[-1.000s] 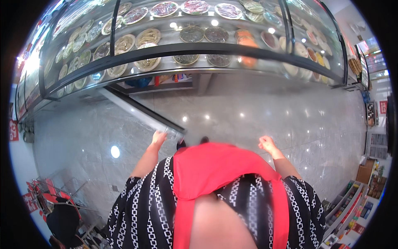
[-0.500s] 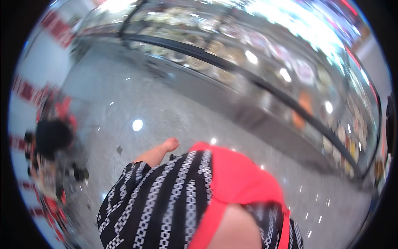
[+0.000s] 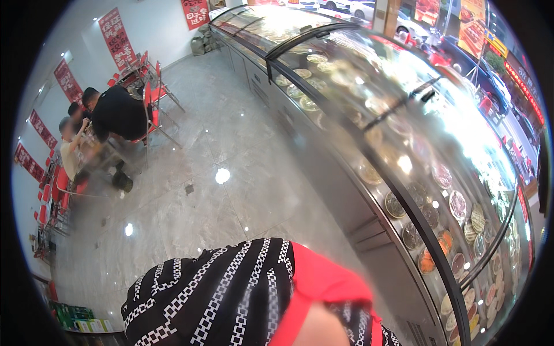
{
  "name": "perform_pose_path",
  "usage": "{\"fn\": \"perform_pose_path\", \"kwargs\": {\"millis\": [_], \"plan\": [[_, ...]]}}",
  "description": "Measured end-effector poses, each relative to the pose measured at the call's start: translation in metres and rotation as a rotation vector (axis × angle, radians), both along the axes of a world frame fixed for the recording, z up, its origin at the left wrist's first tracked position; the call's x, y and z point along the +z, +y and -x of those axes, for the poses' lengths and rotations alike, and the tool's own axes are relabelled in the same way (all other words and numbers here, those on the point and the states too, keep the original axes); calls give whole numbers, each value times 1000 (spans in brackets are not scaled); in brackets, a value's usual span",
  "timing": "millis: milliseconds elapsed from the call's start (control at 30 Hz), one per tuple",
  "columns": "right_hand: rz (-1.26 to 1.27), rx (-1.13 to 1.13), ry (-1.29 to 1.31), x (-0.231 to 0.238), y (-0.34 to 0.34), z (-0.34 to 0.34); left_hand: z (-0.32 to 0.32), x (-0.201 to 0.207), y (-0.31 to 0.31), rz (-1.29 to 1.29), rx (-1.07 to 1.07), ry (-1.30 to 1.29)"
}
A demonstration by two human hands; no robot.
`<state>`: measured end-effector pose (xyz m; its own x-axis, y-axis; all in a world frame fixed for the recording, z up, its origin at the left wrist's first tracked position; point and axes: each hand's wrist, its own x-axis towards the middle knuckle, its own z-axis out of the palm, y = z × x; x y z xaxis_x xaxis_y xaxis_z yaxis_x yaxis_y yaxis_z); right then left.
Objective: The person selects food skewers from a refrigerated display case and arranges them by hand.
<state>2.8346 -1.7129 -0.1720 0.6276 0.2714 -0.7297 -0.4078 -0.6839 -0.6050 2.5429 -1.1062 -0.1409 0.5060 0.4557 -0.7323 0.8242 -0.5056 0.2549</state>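
Note:
Neither my left hand nor my right hand shows. At the lower middle are my black sleeve and top (image 3: 222,291) with white chain-like stripes, and a red apron (image 3: 329,277) over it. The nearest large thing is a long glass display case (image 3: 323,184) with a steel front, running along my right side. Behind its glass stand several round plates of food (image 3: 457,205), among them a plate of orange food (image 3: 427,262). A black rail (image 3: 398,193) edges the glass.
Grey shiny floor (image 3: 213,202) stretches ahead, left of the case. Several people sit at the far left, one in black (image 3: 120,112), among red chairs (image 3: 158,95) and tables. Sacks (image 3: 201,45) lie by the far wall. Green boxes (image 3: 72,314) stand at lower left.
My view has turned and steadied; the case now runs away ahead along the right, and the seated people show more fully. My left hand, visible before, has gone out of view.

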Motion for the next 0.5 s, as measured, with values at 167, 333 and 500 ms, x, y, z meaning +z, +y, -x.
{"fn": "perform_pose_path", "kwargs": {"millis": [167,333,500], "plan": [[20,160,-18,4,41,-27,-4,-23,-15,93,146,-91],[-25,161,32,2,91,-6,-73,-15,6,131,16,-262],[125,289,-54,44,155,-29,-97,-77,-22,280,-80,-476]]}}
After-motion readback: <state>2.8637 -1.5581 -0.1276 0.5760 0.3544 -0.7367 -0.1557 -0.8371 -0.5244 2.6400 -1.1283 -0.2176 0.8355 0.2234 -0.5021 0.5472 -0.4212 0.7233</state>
